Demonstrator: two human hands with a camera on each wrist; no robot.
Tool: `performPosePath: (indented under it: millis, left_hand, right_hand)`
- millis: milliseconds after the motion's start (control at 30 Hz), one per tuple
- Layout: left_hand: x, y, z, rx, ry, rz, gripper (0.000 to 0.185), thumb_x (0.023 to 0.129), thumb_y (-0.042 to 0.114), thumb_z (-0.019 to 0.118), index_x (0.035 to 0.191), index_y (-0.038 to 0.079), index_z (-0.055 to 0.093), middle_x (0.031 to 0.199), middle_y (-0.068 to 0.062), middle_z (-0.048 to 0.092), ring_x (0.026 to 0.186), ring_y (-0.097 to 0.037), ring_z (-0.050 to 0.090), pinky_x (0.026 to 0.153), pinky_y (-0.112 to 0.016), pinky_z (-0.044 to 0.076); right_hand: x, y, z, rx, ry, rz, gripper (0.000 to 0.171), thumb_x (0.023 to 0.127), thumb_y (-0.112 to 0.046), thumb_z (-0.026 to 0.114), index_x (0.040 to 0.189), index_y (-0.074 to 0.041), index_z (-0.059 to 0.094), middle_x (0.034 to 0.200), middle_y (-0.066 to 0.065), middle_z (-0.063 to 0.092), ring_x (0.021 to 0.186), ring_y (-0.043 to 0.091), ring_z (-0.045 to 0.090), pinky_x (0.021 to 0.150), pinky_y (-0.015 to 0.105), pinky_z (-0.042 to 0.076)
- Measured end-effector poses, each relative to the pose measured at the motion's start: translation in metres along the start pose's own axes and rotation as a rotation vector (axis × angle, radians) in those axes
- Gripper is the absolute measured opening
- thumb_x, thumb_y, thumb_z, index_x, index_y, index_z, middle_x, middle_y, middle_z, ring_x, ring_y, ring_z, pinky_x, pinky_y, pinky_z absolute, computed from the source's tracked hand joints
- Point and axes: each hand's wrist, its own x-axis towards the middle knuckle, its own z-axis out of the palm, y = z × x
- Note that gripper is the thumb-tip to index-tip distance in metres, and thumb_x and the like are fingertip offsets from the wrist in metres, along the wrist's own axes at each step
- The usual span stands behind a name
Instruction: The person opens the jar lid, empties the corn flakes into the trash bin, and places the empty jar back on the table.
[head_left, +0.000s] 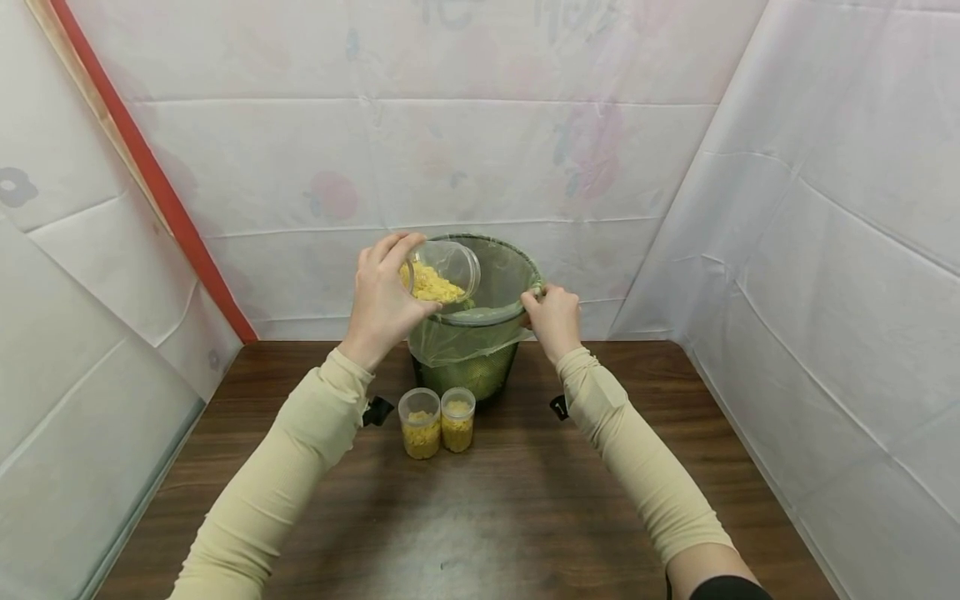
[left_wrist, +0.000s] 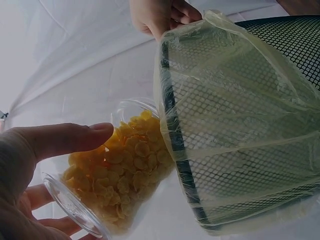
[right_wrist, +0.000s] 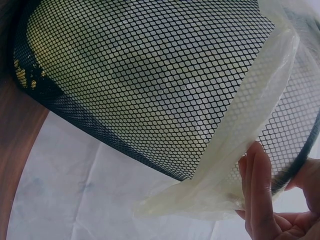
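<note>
Sideways, the left hand (head_left: 381,298) tilts a jar (head_left: 442,279) perhaps touching plastic (head_left: 457,343).

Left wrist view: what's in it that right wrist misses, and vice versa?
Left wrist only: the left hand holding a tilted clear jar, with yellow flakes inside.

Right wrist only: the base of the bin, with yellow patches showing there.

Both: the bin's mesh wall and rim, the pale liner folded over that rim, the right hand at the liner's edge, and white sheeting behind.
</note>
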Motion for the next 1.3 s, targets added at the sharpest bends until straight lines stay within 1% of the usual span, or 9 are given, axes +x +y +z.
performPosePath:
  millis: [133,300,800,1100,1300]
  left_hand:
    - [-0.0004,-0.0003,-0.0001,-0.001,0.003,0.01,0.086,0.048,0.003,0.089,0.128,0.008,0.057,0.135,-0.015,0.051,0.118,-0.036,0.042,0.098,-0.052,0.037]
    - [-0.0012,-0.0012,0.0013,-0.004,-0.003,0.021,0.086,0.049,0.001,0.087,0.129,0.008,0.056,0.137,-0.014,0.05,0.119,-0.036,0.042,0.098,-0.054,0.037]
    - [-0.0027,-0.0023,0.0028,-0.009,0.023,0.058,0.083,0.05,-0.002,0.085,0.128,0.009,0.057,0.138,-0.015,0.048,0.119,-0.038,0.042,0.093,-0.055,0.041]
    - [-0.0018,-0.001,0.0016,0.007,0.01,0.058,0.081,0.051,-0.003,0.083,0.127,0.01,0.057,0.139,-0.014,0.048,0.12,-0.037,0.041,0.093,-0.055,0.041]
    - [-0.0031,-0.0008,0.0016,0.002,0.019,0.082,0.081,0.051,-0.007,0.081,0.127,0.009,0.057,0.139,-0.013,0.048,0.12,-0.037,0.041,0.093,-0.055,0.041]
  right_hand:
    - [-0.0004,0.0002,0.0,0.001,-0.001,-0.007,0.028,0.087,-0.026,0.052,0.066,-0.011,0.063,0.057,0.006,0.065,0.061,0.033,0.064,0.062,0.041,0.05]
    - [-0.0013,0.0007,0.0,0.008,-0.005,-0.008,0.026,0.088,-0.025,0.053,0.07,-0.012,0.065,0.055,0.004,0.066,0.061,0.031,0.065,0.064,0.041,0.051]
    - [-0.0015,-0.0008,-0.0001,0.015,-0.004,-0.008,0.027,0.088,-0.025,0.053,0.067,-0.012,0.063,0.053,0.004,0.064,0.058,0.029,0.064,0.065,0.041,0.051]
    - [-0.002,-0.0016,-0.0015,0.024,-0.008,-0.009,0.028,0.089,-0.024,0.052,0.067,-0.011,0.063,0.054,0.005,0.065,0.058,0.029,0.064,0.065,0.041,0.051]
    - [-0.0022,-0.0012,-0.0009,0.017,-0.001,-0.02,0.028,0.089,-0.023,0.052,0.067,-0.01,0.064,0.053,0.004,0.065,0.059,0.031,0.065,0.067,0.042,0.052]
